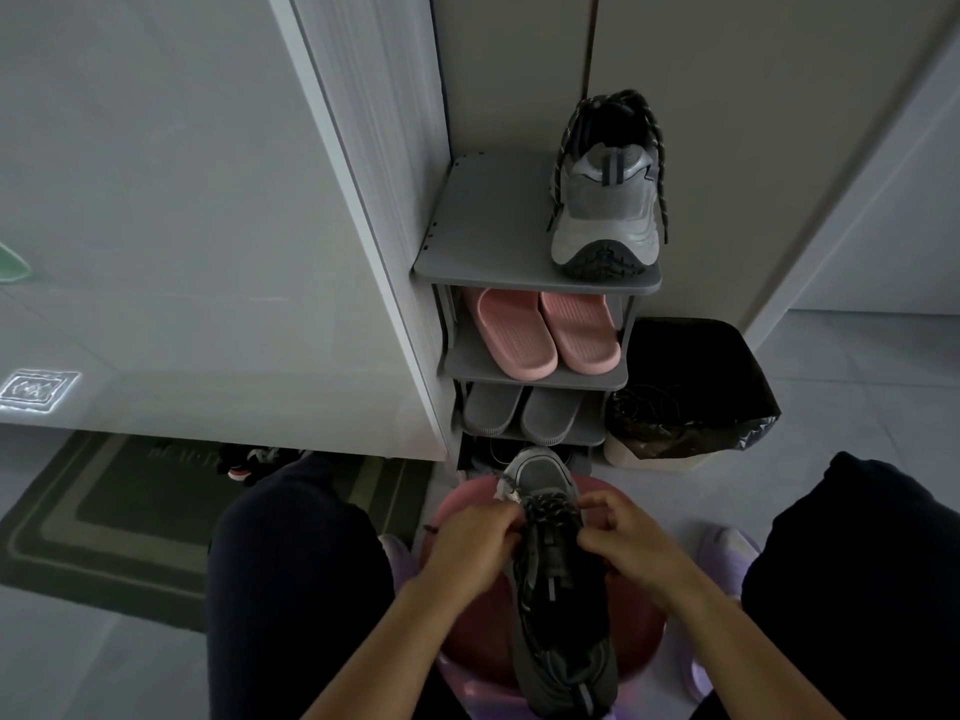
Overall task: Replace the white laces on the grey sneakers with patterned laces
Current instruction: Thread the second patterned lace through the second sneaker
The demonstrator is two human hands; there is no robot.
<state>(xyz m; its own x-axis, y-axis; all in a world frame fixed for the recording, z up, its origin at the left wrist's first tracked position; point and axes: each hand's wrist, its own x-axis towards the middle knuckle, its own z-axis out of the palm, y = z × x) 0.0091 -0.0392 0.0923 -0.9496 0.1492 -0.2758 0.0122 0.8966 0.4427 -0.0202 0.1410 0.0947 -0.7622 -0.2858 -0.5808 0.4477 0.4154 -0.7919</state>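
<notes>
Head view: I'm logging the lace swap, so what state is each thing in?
Held sneaker, on the stool, patterned lace partly threaded.
Left hand, pinching the lace.
Right hand, pinching the lace.
Shelf sneaker, heel toward camera, relaced, ends hanging loose.
Pink slippers, paired on the second shelf.
Bin, open, black liner inside.

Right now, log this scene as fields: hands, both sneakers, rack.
left hand: pinches lace
right hand: pinches lace, other side
near sneaker: on stool, toe away, patterned lace across it
far sneaker: top of rack, patterned-laced, ends hanging
lower shelves: pink slippers, grey slippers below
</notes>
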